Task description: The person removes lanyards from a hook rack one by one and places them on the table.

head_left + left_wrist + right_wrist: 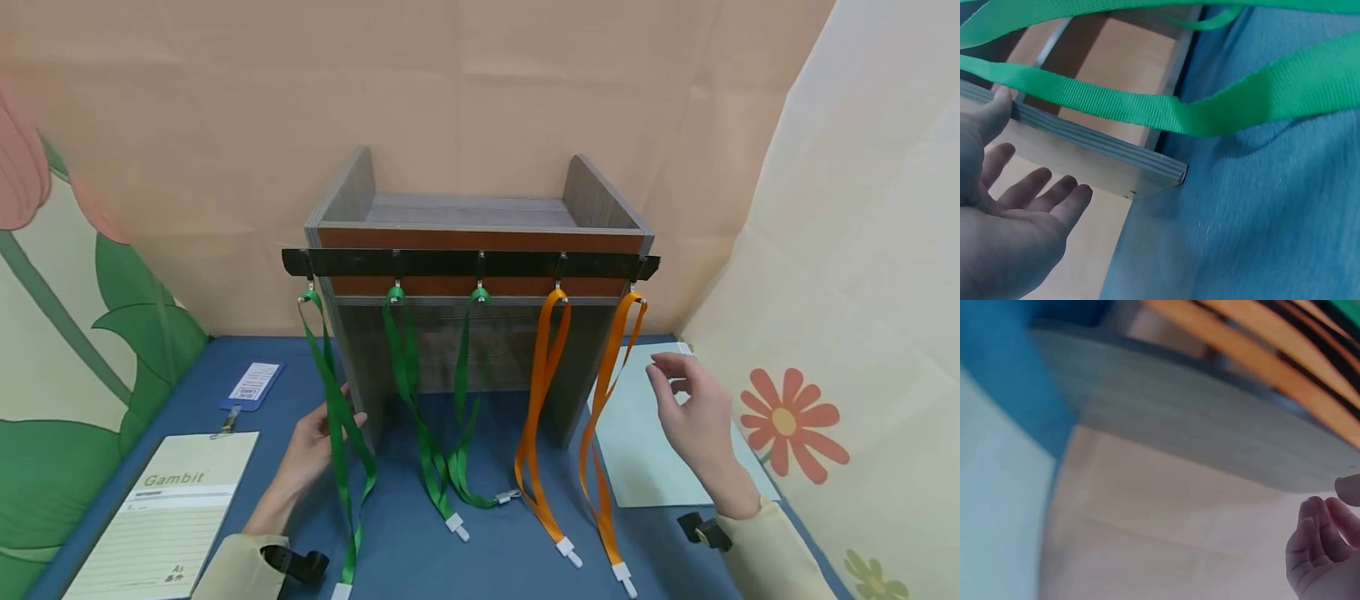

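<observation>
L hand [309,443] is held at shelf [480,240] side, fingers lax; R hand [696,412] is raised nr 2 orange lanyards [542,375], half-curled; nothing's gripped.

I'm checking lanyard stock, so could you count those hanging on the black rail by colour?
Green lanyards: 3
Orange lanyards: 2
Total: 5
</observation>
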`<state>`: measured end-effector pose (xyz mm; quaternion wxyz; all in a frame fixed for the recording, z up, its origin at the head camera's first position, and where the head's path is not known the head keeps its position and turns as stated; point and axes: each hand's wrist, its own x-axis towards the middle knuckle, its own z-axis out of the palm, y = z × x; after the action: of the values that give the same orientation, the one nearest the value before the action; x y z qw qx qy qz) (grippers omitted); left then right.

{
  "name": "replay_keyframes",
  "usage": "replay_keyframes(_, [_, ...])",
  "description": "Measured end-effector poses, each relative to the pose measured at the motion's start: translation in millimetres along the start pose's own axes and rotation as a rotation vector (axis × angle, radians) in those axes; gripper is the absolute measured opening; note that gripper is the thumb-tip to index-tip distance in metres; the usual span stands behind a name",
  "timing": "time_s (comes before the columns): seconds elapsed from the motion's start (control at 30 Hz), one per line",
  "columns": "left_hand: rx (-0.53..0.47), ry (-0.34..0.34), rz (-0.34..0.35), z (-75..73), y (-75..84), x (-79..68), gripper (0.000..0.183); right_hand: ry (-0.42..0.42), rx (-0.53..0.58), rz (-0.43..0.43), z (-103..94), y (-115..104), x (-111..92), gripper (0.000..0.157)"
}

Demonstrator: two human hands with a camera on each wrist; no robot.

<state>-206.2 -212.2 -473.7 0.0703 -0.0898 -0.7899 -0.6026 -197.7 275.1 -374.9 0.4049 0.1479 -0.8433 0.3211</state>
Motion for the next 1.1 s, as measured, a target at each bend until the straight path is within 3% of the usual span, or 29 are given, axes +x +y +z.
replay_keyframes(0.1, [-0.023,0.009,-0.024,4.1,0.3,1.1,0.033,0.011,0.085,0.001,-7.8,-16,15,0.026])
replay_keyframes(0.27, [-0.068,0.008,-0.026,4.5,-0.5,0.3,0.04,-0.061,0.304,0.083,-16.3,-42,42,0.026])
replay_keyframes(0.43, [-0.089,-0.002,-0.027,5.3,1.2,-1.3,0.042,-0.103,0.443,0.146,-21.5,-52,60,0.026])
replay_keyframes(0.73, [-0.095,-0.007,-0.034,5.5,-2.0,-0.5,0.043,-0.17,0.447,0.195,-23.5,-54,74,0.029])
replay_keyframes(1.1, [-0.1,-0.017,-0.041,5.0,-1.3,-0.7,0.045,-0.22,0.431,0.18,-24.6,-53,80,0.025])
